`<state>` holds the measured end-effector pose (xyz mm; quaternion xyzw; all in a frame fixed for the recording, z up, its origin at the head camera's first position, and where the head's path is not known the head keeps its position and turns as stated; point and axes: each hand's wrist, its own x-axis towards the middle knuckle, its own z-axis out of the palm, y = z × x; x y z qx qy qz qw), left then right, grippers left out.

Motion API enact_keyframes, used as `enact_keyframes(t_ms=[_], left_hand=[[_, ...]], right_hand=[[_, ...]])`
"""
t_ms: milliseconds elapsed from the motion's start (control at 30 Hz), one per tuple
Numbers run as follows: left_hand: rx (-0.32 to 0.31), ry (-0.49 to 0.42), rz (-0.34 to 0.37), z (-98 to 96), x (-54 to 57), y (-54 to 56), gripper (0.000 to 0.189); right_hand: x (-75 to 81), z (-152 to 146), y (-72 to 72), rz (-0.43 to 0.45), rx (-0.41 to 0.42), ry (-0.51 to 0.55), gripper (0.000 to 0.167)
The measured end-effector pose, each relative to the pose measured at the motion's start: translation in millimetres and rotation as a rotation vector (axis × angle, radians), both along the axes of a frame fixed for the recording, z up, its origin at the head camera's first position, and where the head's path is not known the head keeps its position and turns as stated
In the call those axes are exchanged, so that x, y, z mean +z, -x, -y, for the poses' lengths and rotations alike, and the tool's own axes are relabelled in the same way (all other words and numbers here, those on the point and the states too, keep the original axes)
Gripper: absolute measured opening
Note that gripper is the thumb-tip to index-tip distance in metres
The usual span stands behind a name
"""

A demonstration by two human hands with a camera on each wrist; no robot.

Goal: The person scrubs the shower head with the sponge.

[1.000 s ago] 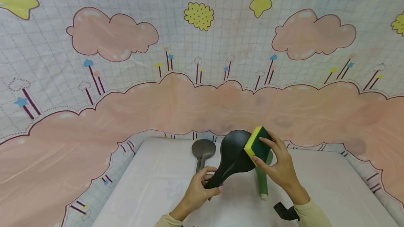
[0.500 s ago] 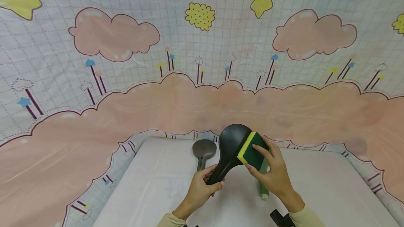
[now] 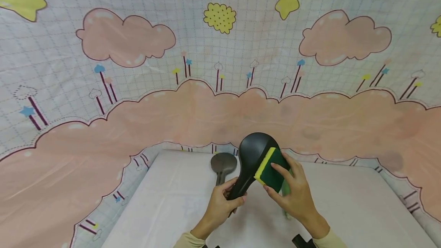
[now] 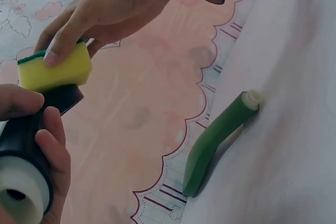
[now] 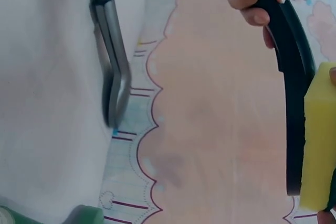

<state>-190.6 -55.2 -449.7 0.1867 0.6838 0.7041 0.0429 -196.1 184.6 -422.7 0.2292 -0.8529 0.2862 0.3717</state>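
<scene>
My left hand grips the handle of a black handheld shower head, held up above the table with its round head at the top. The hollow white end of the handle faces the left wrist camera. In my right hand a yellow and green scrub sponge is pinched between thumb and fingers. Its yellow side rests on the broad smooth side of the shower head, as the right wrist view of the sponge shows. What lies under the sponge is hidden.
A grey shower head lies on the white table, left of the black one. Behind my right hand lies a green shower head, partly covered in the head view. A patterned cloth hangs behind the table.
The sponge has slid left and down across the black shower head, my right hand moving with it. The shower head has risen slightly and stands more upright in my left hand.
</scene>
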Motion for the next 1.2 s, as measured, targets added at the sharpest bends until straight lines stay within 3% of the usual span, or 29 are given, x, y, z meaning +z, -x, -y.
enact_keyframes(t_ms=[267, 500, 733, 1200], left_hand=[[-0.074, -0.053, 0.034, 1.4, 2.1, -1.4, 0.056], [-0.126, -0.123, 0.028, 3.5, 0.5, -1.2, 0.060], [-0.157, -0.208, 0.072, 5.2, 0.4, -1.2, 0.060], [-0.086, -0.197, 0.166, -0.9, 5.1, 0.2, 0.048]], right_hand=[[2.4, -11.9, 7.8, -0.039, 0.002, 0.036, 0.067], [8.3, -21.5, 14.0, 0.007, -0.027, 0.078, 0.071], [7.6, -22.2, 16.2, 0.031, -0.031, 0.096, 0.070], [2.8, -5.6, 8.0, -0.011, 0.028, 0.101, 0.069]])
